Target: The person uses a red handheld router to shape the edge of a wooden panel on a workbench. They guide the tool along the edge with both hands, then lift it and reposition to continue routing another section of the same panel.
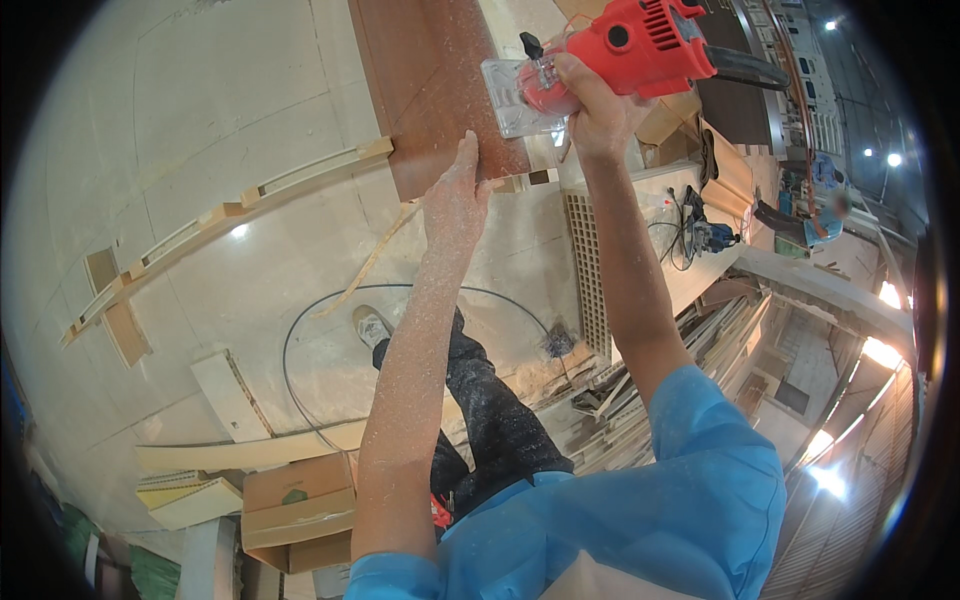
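My right hand grips a red handheld router with a clear square base plate. The base rests on a brown wooden panel near its lower edge. My left hand lies flat, fingers together, pressing on the edge of that panel just left of the router. Both forearms are dusted with sawdust. A black power cord loops over the floor below.
Wood strips and offcuts lie on the pale dusty floor. Cardboard boxes sit lower left. A honeycomb-core board and stacked slats are at right. Another person in blue crouches far right beside a power tool.
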Available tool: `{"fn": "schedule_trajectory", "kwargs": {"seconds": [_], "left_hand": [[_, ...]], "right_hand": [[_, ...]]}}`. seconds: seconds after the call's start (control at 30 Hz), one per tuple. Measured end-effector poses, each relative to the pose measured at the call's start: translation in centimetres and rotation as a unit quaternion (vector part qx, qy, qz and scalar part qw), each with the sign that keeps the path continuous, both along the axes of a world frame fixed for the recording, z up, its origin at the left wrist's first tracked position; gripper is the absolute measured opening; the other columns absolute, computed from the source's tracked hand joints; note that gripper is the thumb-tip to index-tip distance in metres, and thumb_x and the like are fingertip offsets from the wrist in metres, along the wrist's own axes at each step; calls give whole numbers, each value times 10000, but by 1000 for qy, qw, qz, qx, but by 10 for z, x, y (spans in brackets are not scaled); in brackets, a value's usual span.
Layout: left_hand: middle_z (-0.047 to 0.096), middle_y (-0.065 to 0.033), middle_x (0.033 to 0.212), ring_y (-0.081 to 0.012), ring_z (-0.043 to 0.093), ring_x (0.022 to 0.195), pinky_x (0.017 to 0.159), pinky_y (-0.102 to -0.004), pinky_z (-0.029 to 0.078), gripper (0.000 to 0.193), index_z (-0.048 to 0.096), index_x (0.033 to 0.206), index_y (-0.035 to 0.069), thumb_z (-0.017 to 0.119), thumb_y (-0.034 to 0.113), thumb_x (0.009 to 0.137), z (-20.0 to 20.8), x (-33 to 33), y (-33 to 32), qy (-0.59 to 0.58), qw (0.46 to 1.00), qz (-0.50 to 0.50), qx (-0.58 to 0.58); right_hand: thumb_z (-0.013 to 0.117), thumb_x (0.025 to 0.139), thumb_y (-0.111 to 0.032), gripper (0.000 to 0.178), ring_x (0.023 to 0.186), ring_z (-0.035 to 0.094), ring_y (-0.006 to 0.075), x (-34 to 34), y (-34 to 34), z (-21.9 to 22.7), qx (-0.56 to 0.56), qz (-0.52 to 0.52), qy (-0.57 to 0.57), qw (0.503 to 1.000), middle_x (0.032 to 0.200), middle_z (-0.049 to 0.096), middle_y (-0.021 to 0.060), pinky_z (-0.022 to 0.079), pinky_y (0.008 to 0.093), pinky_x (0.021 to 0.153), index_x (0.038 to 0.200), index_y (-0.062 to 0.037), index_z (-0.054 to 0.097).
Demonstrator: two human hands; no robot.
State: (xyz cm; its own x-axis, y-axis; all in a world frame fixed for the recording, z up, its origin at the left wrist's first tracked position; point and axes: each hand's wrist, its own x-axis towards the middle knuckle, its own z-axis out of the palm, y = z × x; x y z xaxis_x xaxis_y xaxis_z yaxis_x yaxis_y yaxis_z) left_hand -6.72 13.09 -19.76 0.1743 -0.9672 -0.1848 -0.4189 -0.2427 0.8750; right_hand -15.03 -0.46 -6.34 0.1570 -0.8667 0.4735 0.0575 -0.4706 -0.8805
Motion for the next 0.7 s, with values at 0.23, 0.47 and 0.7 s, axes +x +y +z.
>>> {"fn": "schedule_trajectory", "kwargs": {"seconds": [0.23, 0.47, 0.7], "left_hand": [[637, -219, 1373, -387, 678, 1147, 952, -472, 555, 733, 375, 1577, 62, 706, 156, 929, -3, -1, 0, -7, 1000, 6, -18], [651, -215, 1350, -390, 680, 1134, 946, -463, 558, 741, 388, 1569, 50, 728, 187, 925, -2, -1, 2, -2, 1000, 17, -26], [692, -226, 1242, -412, 685, 1056, 882, -465, 547, 800, 430, 1571, 103, 784, 330, 891, -6, -3, 1, 1, 996, 53, -67]], "right_hand": [[754, 763, 85, 390, 825, 716, 197, -2, -1, -2, 0, -33, 27, 999, 949, 719, 118, 609, 347, 760, 1110, 19, 589], [855, 711, 41, 442, 802, 693, 147, -2, 5, 4, 9, -38, 23, 999, 926, 703, 44, 593, 309, 723, 1063, -35, 598], [861, 710, 30, 448, 803, 692, 147, -3, 8, 5, 3, -47, 33, 998, 925, 702, 43, 596, 315, 729, 1065, -37, 598]]}}
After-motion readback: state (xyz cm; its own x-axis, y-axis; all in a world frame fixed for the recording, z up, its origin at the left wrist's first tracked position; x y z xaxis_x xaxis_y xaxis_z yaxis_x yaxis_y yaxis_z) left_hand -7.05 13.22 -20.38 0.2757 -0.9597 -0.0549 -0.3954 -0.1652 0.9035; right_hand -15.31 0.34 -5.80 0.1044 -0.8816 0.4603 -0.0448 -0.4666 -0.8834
